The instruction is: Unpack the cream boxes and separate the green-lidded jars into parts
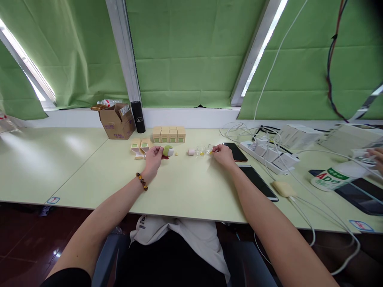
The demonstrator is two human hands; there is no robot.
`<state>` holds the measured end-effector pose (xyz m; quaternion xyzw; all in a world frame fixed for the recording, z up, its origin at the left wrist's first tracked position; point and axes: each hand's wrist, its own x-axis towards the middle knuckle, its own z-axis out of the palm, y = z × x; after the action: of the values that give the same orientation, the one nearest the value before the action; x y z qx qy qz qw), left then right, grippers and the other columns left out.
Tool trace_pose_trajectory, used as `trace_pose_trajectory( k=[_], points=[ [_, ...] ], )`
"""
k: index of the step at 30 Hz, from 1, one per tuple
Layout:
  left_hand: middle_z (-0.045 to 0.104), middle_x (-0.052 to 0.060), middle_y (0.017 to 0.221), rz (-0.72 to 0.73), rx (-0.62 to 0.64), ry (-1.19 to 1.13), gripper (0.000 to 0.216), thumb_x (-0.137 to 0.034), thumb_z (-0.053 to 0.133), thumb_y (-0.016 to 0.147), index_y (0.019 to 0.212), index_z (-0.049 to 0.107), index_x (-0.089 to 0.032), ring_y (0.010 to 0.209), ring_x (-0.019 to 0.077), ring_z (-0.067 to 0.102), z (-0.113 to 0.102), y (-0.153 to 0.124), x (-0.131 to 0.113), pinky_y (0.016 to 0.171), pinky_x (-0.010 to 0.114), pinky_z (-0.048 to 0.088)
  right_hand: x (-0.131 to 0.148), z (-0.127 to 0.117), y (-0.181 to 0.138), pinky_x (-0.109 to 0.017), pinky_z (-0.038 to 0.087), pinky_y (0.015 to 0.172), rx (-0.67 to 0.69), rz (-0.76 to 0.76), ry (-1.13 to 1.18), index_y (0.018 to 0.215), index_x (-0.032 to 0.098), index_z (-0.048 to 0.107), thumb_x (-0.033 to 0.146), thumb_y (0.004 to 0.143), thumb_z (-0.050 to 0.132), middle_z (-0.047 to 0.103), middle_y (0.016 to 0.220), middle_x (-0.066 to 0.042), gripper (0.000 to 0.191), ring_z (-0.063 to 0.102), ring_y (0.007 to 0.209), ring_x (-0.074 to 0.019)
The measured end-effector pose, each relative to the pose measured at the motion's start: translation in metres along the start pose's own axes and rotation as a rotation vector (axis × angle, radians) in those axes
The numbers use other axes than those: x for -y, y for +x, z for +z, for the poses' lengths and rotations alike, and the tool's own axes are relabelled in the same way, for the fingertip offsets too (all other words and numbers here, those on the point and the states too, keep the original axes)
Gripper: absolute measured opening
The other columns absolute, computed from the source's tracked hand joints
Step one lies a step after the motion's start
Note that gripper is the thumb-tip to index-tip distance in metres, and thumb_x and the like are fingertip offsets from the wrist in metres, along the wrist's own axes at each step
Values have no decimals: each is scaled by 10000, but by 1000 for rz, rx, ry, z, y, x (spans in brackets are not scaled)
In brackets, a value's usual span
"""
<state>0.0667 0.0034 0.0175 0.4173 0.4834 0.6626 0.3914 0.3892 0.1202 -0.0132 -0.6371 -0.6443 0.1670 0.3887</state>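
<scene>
"What stands at the left of the bench?"

"An open cardboard box (116, 121), with a black tumbler (137, 116) upright just beside it. Nearer the person, two small beige cartons (140, 148) stand side by side with their fronts open."

"And the left hand (153, 158)?"

"The one with the beaded bracelet (141, 181) at the wrist? It's just right of those cartons, thumb and fingers pinched on a small green-and-white piece (168, 151). Behind that, a row of four beige boxes (169, 134) stands close together."

"What lies between the hands?"

"A tiny yellowish bit (176, 154), then a pale pink cylinder (191, 152) on its side, then some clear plastic pieces (201, 150) next to it."

"Does the right hand (223, 154) have hold of those?"

"Its fingertips are drawn close together at their right edge; whether they grip one, I can't tell."

"Further right?"

"Two phones, one black (237, 152) by the hand and one white-edged (259, 182) nearer us, then a white power strip (267, 156) full of plugs. Past it, a white bottle (336, 175) lies tilted, near another person's hand (377, 158)."
</scene>
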Motion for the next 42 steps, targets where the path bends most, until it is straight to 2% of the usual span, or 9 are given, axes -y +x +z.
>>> trace_pose_trajectory(
  k=[7, 10, 13, 17, 19, 26, 29, 35, 42],
  points=[
    [744, 59, 883, -2, 1, -5, 140, -246, 669, 986, 903, 661, -134, 727, 124, 709, 0, 0, 0, 702, 287, 643, 5, 3, -4, -329, 505, 880, 49, -16, -45, 801, 197, 701, 69, 660, 609, 740, 848, -61, 211, 662, 901, -223],
    [747, 62, 895, -7, 1, -8, 142, -253, 679, 981, 908, 662, -132, 717, 122, 708, 0, -1, -1, 707, 293, 645, 8, -1, -7, -351, 509, 853, 47, 3, -69, 929, 202, 705, 94, 655, 623, 733, 961, -83, 305, 655, 920, -243],
    [748, 64, 888, -16, 15, -30, 138, -244, 672, 983, 912, 653, -127, 686, 118, 705, 1, -2, -1, 702, 297, 642, 15, -6, -12, -417, 512, 915, -55, -51, -90, 1100, 216, 664, 127, 672, 642, 699, 1156, -123, 438, 619, 1118, -315],
    [747, 70, 858, -66, 94, -106, 134, -237, 662, 981, 914, 643, -123, 641, 121, 701, 2, -5, -3, 715, 325, 645, 36, -5, -29, -533, 440, 1097, -260, -445, 15, 1130, 219, 618, 149, 764, 616, 668, 1289, -123, 372, 552, 1246, -346],
    [745, 75, 838, -104, 161, -140, 136, -242, 689, 955, 907, 645, -122, 632, 128, 703, 3, -7, -4, 719, 334, 645, 51, 1, -43, -564, 435, 1107, -272, -645, 86, 1160, 229, 615, 186, 812, 637, 674, 1267, -126, 351, 563, 1228, -352],
    [695, 61, 702, -197, 319, -153, 114, -191, 729, 814, 804, 631, -133, 546, 132, 659, 5, -16, -9, 537, 257, 539, 100, 26, -98, -598, 482, 1110, -20, -1079, 161, 1518, 305, 482, 250, 976, 592, 615, 1476, -122, 556, 565, 1341, -351],
    [643, 30, 626, -213, 354, -106, 124, -205, 726, 783, 754, 621, -147, 490, 109, 604, 5, -17, -9, 459, 221, 452, 105, 33, -107, -597, 509, 1094, 69, -1124, 148, 1534, 328, 490, 250, 1006, 557, 623, 1493, -97, 539, 588, 1327, -345],
    [580, 7, 568, -300, 451, -92, 150, -221, 738, 759, 715, 607, -163, 427, 92, 533, 4, -18, -6, 404, 212, 356, 104, 37, -108, -568, 573, 1002, 52, -1104, 183, 1446, 293, 595, 282, 1016, 579, 706, 1317, -129, 431, 645, 1201, -341],
    [649, 44, 672, -263, 497, -8, 133, -258, 724, 828, 808, 647, -151, 541, 135, 623, 5, -17, -1, 502, 251, 480, 104, 35, -109, -518, 605, 882, 60, -1037, 226, 1305, 291, 686, 360, 1010, 614, 703, 1181, -140, 311, 668, 1065, -316]
  ],
)
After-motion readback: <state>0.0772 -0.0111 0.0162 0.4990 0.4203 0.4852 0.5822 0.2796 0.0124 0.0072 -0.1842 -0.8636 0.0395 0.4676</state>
